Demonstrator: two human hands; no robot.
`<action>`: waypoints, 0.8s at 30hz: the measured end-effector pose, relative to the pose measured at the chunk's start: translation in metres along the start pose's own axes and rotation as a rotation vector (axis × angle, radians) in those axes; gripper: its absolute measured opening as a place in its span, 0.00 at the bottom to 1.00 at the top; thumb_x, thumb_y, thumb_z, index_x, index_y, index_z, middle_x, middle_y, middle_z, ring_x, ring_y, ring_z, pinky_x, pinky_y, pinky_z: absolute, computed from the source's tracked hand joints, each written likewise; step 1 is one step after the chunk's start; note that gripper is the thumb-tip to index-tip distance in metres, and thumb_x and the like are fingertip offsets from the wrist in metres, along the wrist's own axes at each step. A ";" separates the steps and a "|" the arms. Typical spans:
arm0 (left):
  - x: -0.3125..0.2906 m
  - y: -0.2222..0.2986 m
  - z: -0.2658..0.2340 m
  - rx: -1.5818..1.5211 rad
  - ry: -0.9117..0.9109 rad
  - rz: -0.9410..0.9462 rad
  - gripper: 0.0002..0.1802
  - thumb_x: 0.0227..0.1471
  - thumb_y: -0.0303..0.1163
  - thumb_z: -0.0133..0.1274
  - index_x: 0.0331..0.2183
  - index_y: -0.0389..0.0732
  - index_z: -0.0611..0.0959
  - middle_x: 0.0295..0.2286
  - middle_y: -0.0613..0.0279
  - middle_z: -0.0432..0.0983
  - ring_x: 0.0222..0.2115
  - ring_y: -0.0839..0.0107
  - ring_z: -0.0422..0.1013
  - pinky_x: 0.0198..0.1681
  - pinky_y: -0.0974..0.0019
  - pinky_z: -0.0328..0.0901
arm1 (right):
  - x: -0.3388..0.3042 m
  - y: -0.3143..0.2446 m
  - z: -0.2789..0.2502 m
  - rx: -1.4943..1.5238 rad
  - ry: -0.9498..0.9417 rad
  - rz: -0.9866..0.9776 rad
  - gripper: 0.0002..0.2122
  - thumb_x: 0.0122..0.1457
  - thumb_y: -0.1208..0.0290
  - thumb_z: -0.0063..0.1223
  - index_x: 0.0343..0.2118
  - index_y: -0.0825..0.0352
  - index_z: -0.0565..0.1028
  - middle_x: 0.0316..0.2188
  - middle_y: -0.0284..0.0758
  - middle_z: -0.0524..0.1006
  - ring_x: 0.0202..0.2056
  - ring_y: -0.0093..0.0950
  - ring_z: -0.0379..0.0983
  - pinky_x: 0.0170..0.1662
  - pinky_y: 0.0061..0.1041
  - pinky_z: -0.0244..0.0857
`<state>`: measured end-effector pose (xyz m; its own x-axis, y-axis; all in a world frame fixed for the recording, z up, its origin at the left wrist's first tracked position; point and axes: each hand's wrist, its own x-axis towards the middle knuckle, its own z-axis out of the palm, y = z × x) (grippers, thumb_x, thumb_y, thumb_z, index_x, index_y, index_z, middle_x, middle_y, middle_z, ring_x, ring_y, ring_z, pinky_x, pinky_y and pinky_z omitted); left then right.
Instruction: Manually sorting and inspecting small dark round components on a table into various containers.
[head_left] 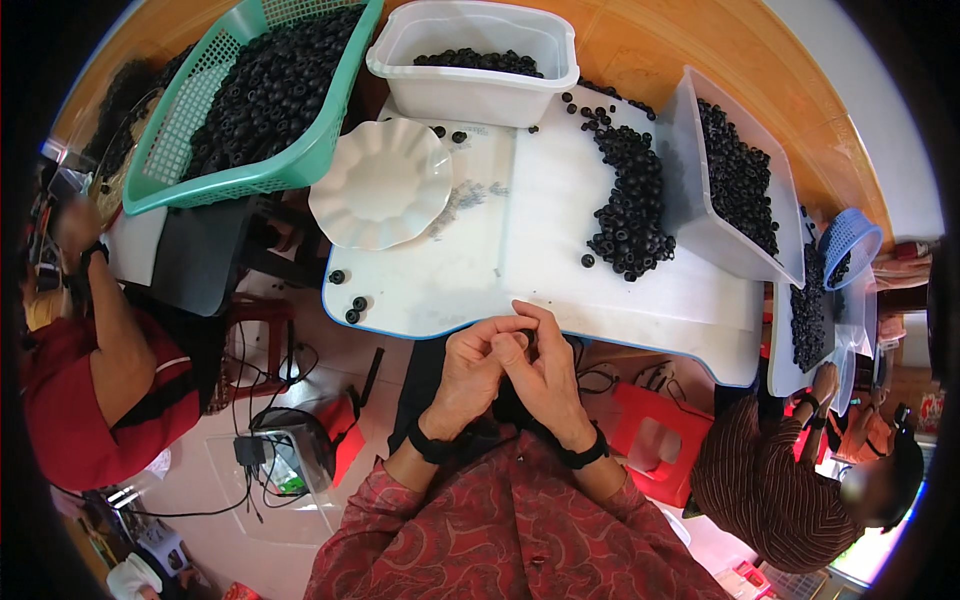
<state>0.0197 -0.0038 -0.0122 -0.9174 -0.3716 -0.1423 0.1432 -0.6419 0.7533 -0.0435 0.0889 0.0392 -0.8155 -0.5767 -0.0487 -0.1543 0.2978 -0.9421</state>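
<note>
My left hand (468, 366) and my right hand (548, 378) meet just off the front edge of the white table (440, 290). Between their fingertips is a small black ring-shaped piece (528, 336), mostly covered by the fingers. Both hands are closed around it, with my right index finger raised above. A loose pile of black ring-shaped pieces (632, 195) lies on the right half of the table. A few single black pieces (355, 310) rest near the left front corner. An off-white scalloped plate (381, 184) stands on the left half.
A green basket (150, 180) full of black pieces is at far left. A white tub (475, 85) stands at the back and a translucent bin (705, 215) at right, both holding pieces. Co-workers sit on either side. A red stool (655, 440) and cables (245, 400) are below.
</note>
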 end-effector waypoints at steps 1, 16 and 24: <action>0.000 0.000 -0.001 -0.048 -0.011 0.017 0.12 0.58 0.24 0.52 0.44 0.33 0.81 0.30 0.70 0.75 0.28 0.84 0.68 0.33 0.80 0.65 | 0.001 0.001 0.002 0.005 0.005 -0.004 0.24 0.59 0.59 0.58 0.47 0.77 0.68 0.30 0.44 0.78 0.31 0.28 0.76 0.36 0.25 0.70; 0.000 0.003 -0.007 -0.111 -0.008 0.005 0.11 0.59 0.24 0.50 0.43 0.33 0.80 0.30 0.68 0.74 0.30 0.81 0.68 0.34 0.77 0.66 | 0.002 0.005 0.012 0.083 0.025 -0.007 0.23 0.58 0.61 0.60 0.47 0.75 0.69 0.31 0.42 0.78 0.32 0.24 0.76 0.35 0.22 0.70; 0.004 0.020 -0.010 -0.347 -0.106 -0.056 0.19 0.63 0.37 0.47 0.47 0.32 0.78 0.36 0.55 0.78 0.31 0.73 0.72 0.39 0.65 0.71 | -0.009 0.021 0.004 0.351 -0.001 -0.026 0.21 0.65 0.63 0.50 0.53 0.75 0.66 0.40 0.40 0.77 0.39 0.23 0.73 0.42 0.21 0.68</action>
<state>0.0225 -0.0247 -0.0046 -0.9582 -0.2696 -0.0955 0.1927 -0.8553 0.4809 -0.0365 0.0971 0.0188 -0.8131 -0.5817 -0.0230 0.0260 0.0032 -0.9997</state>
